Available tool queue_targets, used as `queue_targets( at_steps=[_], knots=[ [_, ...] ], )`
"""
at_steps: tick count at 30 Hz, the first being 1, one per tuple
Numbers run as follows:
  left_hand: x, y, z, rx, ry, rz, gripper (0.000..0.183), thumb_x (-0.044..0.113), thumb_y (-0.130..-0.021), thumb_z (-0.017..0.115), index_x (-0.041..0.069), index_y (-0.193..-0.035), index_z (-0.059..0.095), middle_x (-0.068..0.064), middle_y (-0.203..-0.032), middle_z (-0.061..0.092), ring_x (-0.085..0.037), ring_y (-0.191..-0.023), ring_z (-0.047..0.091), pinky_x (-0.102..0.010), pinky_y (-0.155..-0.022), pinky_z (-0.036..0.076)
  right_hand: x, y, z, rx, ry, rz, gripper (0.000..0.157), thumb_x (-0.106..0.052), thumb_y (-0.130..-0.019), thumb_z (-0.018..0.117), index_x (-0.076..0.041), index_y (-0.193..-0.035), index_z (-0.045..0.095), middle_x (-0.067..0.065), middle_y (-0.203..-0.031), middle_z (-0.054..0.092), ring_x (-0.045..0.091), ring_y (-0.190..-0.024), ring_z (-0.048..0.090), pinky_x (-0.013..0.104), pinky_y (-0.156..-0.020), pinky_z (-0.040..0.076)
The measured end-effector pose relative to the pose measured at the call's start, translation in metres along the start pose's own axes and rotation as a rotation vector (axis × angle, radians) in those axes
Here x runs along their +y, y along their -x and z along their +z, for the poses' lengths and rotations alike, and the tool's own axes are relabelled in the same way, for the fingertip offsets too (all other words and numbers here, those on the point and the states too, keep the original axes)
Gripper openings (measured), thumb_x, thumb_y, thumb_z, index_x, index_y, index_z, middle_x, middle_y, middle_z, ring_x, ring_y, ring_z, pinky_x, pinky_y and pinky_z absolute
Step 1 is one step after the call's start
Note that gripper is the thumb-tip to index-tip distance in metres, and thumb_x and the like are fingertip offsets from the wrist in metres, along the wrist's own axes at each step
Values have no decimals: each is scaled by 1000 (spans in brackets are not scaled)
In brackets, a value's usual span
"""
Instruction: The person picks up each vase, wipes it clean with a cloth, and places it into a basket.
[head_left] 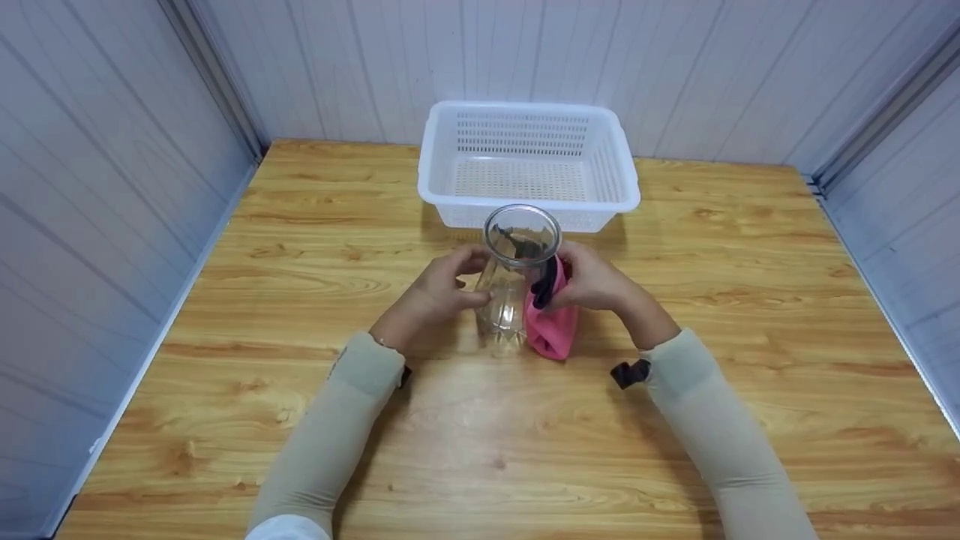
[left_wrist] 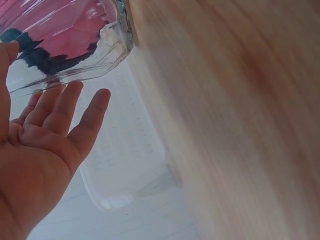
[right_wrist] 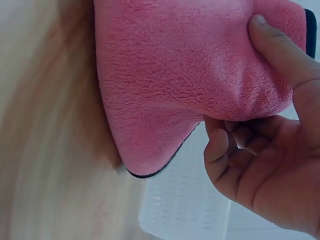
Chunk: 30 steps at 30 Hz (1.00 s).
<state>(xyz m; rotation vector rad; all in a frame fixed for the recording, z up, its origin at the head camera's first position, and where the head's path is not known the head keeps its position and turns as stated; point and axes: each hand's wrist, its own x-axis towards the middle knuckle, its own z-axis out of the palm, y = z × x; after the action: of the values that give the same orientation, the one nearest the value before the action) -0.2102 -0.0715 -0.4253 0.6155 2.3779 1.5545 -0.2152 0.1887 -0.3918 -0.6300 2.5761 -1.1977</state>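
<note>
A clear glass vase point(head_left: 504, 300) with a wide round rim is at the middle of the table, in front of the basket. My left hand point(head_left: 442, 289) is at its left side, thumb near and fingers beyond; in the left wrist view those fingers point(left_wrist: 65, 107) are fairly straight, some tips at the glass. On the other side my right hand point(head_left: 596, 277) pinches a pink cloth point(head_left: 551, 326) with dark edging against the vase. The right wrist view shows the thumb over the fluffy cloth point(right_wrist: 165, 65) and fingers curled beneath. Dark cloth shows through the glass.
A white plastic basket point(head_left: 622, 196) with slotted walls stands behind the vase, near the back wall. Pale panelled walls point(head_left: 360, 67) bound the wooden table point(head_left: 300, 217) at the back and both sides.
</note>
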Motion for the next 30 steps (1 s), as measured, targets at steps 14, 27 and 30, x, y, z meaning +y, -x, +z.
queue_targets(
  at_steps=[14,27,30],
  knots=[
    [-1,3,0,-2,-30,-22,56,12,-82,72,19,-133,49,-6,-136,56,-22,-130,49,-47,-109,42,12,4,8,-14,63,-3,52,-9,-56,88,-8,-101,64,5,-94,65,16,-85,57,29,-74,50],
    [-1,3,1,-13,-10,-44,58,13,-81,74,21,-133,49,-3,-138,55,-20,-131,47,-49,-110,39,15,7,9,-5,40,8,49,-10,-56,88,-9,-98,63,5,-94,64,18,-85,57,32,-74,50],
    [-2,5,0,-7,2,-33,57,12,-81,73,22,-132,49,-3,-138,55,-20,-132,47,-47,-110,41,14,5,9,-5,52,0,53,-11,-56,88,-9,-102,63,5,-98,64,19,-89,57,33,-78,50]
  ],
)
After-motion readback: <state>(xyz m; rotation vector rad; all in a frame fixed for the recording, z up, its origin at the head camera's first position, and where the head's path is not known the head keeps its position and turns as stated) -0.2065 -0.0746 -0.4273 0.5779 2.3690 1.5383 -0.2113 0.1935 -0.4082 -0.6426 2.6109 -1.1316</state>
